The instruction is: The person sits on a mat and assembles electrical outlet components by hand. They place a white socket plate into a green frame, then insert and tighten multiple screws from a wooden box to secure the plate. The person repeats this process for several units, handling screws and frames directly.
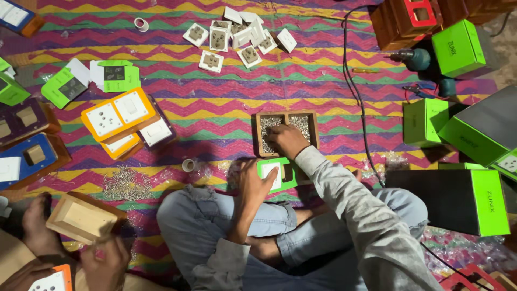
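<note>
Your right hand point(287, 141), at the centre of the frame, has its fingers curled down into the small wooden tray point(285, 115), buried among the silver screws point(299, 123) that fill its two compartments; you cannot tell whether the fingertips have pinched one. Just below it, your left hand point(255, 179) lies with fingers spread flat on the green switch plate point(287, 173), pressing on its white rocker while the plate rests against your knee. The tray sits on the zigzag-striped mat point(226, 102), touching the plate's upper edge. Further out, a pile of loose screws point(125, 186) lies at lower left, with a small roll of tape point(188, 165) between it and your left hand. Orange-framed switch plates point(119, 114) are stacked at centre left, and white socket modules point(237, 36) are scattered at the top. Green boxes point(458, 47) crowd the right side, beside a black cable point(356, 97) running down the mat. At lower left, another person's hand point(105, 264) holds an empty wooden box point(82, 218).
</note>
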